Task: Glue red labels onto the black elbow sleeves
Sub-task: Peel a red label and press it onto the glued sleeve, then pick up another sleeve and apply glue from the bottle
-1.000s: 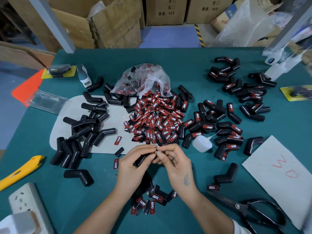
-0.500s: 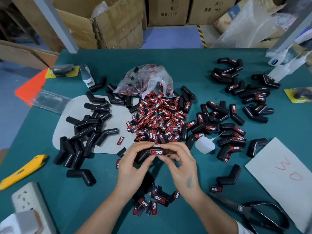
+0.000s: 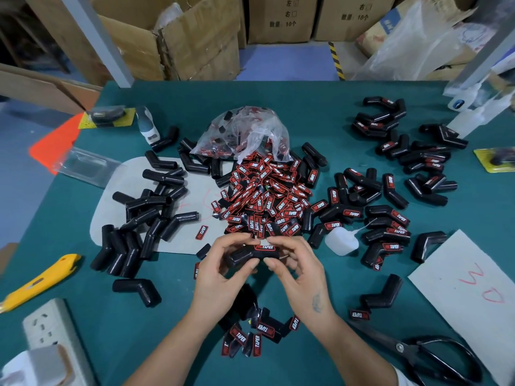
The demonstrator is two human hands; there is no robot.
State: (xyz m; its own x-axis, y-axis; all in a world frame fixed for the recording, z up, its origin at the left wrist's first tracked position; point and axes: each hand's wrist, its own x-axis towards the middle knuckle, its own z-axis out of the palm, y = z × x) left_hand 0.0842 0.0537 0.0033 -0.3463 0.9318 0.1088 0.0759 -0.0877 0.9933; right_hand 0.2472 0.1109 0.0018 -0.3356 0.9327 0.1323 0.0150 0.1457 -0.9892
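Both hands hold one black elbow sleeve (image 3: pixel 242 254) just above the green table, near its front middle. A red label (image 3: pixel 265 247) lies on the sleeve's right arm. My left hand (image 3: pixel 220 270) grips the sleeve's left end; my right hand (image 3: pixel 299 270) pinches the right end, fingertips pressing at the label. A heap of loose red labels (image 3: pixel 267 201) lies just beyond the hands. Unlabelled sleeves (image 3: pixel 145 218) are piled on the left, labelled sleeves (image 3: pixel 387 221) on the right and far right.
A small white glue bottle (image 3: pixel 340 241) lies right of my hands. Scissors (image 3: pixel 429 355) lie at the front right, next to a white card (image 3: pixel 473 296). A yellow knife (image 3: pixel 39 280) and a power strip (image 3: pixel 53 332) sit front left. A clear bag (image 3: pixel 245 132) tops the label heap.
The hands were pressing a label onto the sleeve edge-on; they have since turned the sleeve so the label faces up, and hold it slightly lower and more level.
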